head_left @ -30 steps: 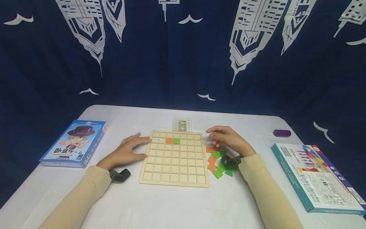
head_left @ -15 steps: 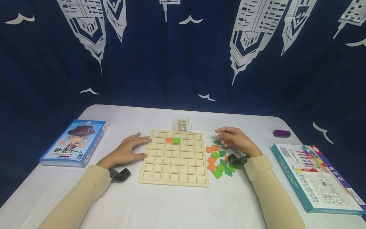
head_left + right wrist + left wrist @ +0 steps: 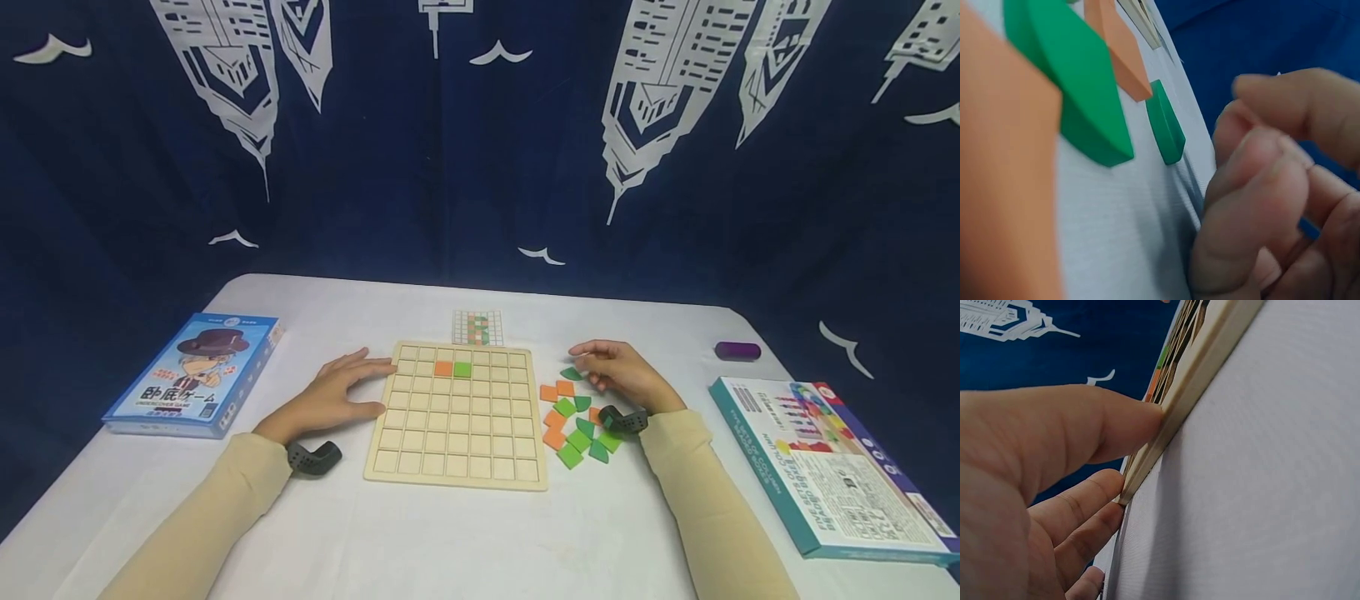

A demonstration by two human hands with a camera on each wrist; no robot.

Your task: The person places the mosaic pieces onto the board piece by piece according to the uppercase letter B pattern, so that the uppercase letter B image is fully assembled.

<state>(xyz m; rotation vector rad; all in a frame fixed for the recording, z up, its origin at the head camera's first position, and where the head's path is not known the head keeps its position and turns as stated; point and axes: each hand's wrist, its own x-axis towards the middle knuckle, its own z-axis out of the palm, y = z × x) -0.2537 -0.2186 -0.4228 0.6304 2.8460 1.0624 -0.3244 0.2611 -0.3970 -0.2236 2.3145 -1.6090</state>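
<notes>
A wooden grid board lies mid-table, with an orange square and a light green square side by side in its second row. My left hand touches the board's left edge with thumb and fingertips; the left wrist view shows the thumb against the rim. Right of the board lie loose orange, light green and dark green pieces. My right hand is over their far end, fingers loosely bent and nothing seen in them. Beside its fingers lies a dark green piece, also in the right wrist view.
A small printed pattern card lies behind the board. At the left is a blue game box; at the right are a large flat box and a purple cylinder. A dark blue printed cloth hangs behind the table.
My right hand has moved right, away from the board, uncovering several loose pieces and the dark green one by its fingers. My left hand has stayed on the board's edge.
</notes>
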